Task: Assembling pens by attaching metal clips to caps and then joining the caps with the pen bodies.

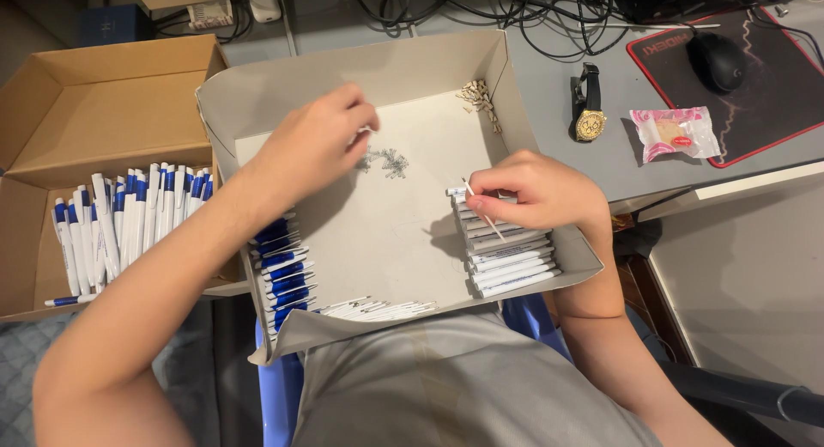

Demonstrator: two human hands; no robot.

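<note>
Much is cut off or hard to read: the person's head is out of view, and the tangle of cables (515, 9) runs past the upper edge of the picture. The small heap of springs (384, 162) near the middle of the grey tray (506, 69) is too fine to be made out singly, and the pale bits (478, 97) in the tray's far right corner cannot be identified.

The tray is rested on the person's lap against a grey desk (558, 112). Left of the tray, an open cardboard box (103, 103) is seen, with finished blue-and-white pens (129, 219) laid in a row. Right of the tray, a mouse pad (772, 86) with a black mouse (717, 60), a wrapped sweet (674, 133) and a wristwatch (589, 103) are found on the desk.

Inside the tray, white barrels (506, 254) are stacked at its right side, blue caps (283, 275) at its left, refills (378, 310) along its near wall. The left hand (313, 142) is pinched shut on something tiny just above the springs; what it is cannot be told. The right hand (536, 189) is closed on a thin refill (481, 211) over the barrel stack.
</note>
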